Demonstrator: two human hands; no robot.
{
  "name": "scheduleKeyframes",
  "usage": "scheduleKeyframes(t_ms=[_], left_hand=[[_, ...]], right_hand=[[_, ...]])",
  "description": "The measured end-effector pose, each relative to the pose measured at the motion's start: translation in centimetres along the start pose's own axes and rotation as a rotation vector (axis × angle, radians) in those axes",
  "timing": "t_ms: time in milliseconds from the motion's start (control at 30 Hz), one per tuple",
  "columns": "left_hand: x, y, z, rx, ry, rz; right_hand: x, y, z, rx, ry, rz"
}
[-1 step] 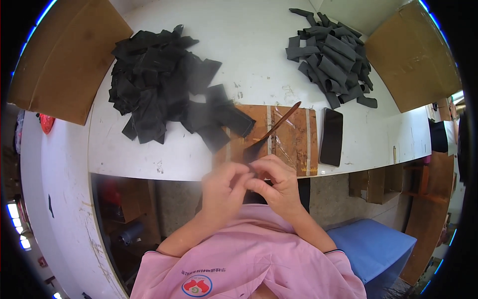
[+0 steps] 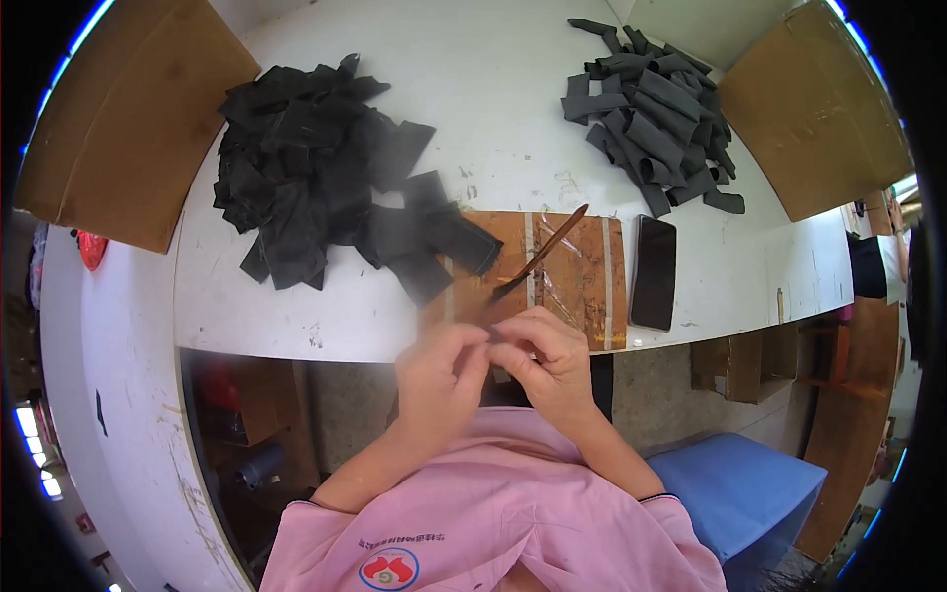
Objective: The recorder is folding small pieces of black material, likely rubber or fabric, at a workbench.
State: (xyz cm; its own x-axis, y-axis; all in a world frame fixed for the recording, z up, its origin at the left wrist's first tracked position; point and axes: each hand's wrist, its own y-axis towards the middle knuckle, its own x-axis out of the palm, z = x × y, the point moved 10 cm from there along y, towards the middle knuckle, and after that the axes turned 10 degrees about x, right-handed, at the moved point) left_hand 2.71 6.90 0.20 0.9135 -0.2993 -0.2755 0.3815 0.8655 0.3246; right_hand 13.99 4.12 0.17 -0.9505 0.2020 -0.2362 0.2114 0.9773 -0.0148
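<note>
My left hand (image 2: 439, 370) and my right hand (image 2: 543, 360) meet at the table's near edge, thumbs and fingers pinched together. Between the fingertips shows a small dark fabric piece (image 2: 496, 336), mostly hidden by them. Just beyond, a slim brown tapered stick (image 2: 552, 244) slants up to the right over a brown taped board (image 2: 597, 271); its lower end is dark and runs down toward my fingers. Whether the fabric touches the stick, I cannot tell. Flat black fabric pieces (image 2: 296, 178) lie heaped at the left, some overlapping the board.
Dark grey rolled fabric tubes (image 2: 661, 113) are piled at the far right. A black phone (image 2: 654, 273) lies right of the board. Cardboard boxes (image 2: 133, 118) (image 2: 819, 113) flank the white table (image 2: 473, 109). Below right is a blue covered block (image 2: 740, 488).
The dark shape along the stick's lower end looks narrower now. My hands stay pinched together, and the whole view has shifted slightly.
</note>
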Motion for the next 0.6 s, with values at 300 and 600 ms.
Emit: scheduleKeyframes(t_ms=[300, 600], left_hand=[[0.7, -0.5, -5.2, -0.474, -0.521, 0.258], [3.8, 0.1, -4.2, -0.531, -0.810, 0.028]], right_hand=[[-0.6, 0.4, -0.2, -0.195, -0.352, 0.275], [3.6, -0.7, 5.7, 0.594, 1.225, -0.346]])
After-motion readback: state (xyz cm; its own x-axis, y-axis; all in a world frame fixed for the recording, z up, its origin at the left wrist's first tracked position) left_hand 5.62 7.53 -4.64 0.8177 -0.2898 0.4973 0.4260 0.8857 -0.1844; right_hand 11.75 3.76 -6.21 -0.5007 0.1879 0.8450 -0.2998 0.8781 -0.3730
